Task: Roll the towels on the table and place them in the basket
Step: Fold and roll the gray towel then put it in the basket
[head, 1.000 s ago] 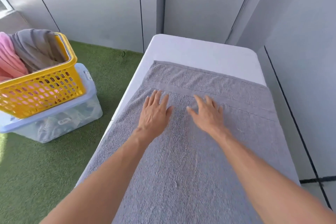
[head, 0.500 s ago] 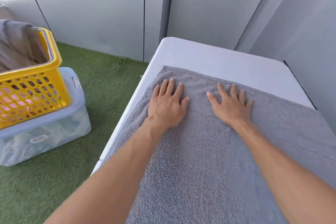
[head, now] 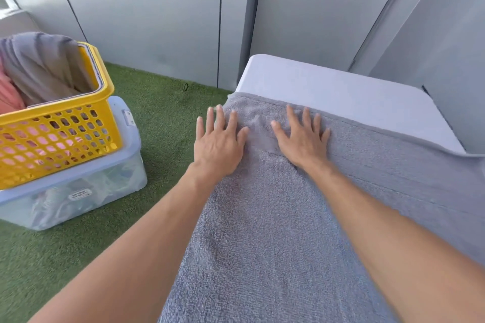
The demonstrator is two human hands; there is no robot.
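Observation:
A grey towel (head: pixel 275 231) lies spread flat along the white table (head: pixel 341 92), its far hem short of the table's far end. My left hand (head: pixel 217 144) presses flat on the towel's far left corner, fingers straight and partly over the table's left edge. My right hand (head: pixel 301 136) lies flat beside it, fingertips just short of the far hem. A yellow basket (head: pixel 60 134) stands to the left with a grey towel (head: pixel 44 65) and a pink towel (head: pixel 8 92) inside.
The basket sits on a clear plastic storage box (head: pixel 84 186) with a pale blue lid, on green artificial grass (head: pixel 162 102). Grey wall panels (head: pixel 157 13) close off the far side and the right of the table.
Both hands have slid forward along the towel, from its middle band to its far hem. The left hand has reached the far left corner.

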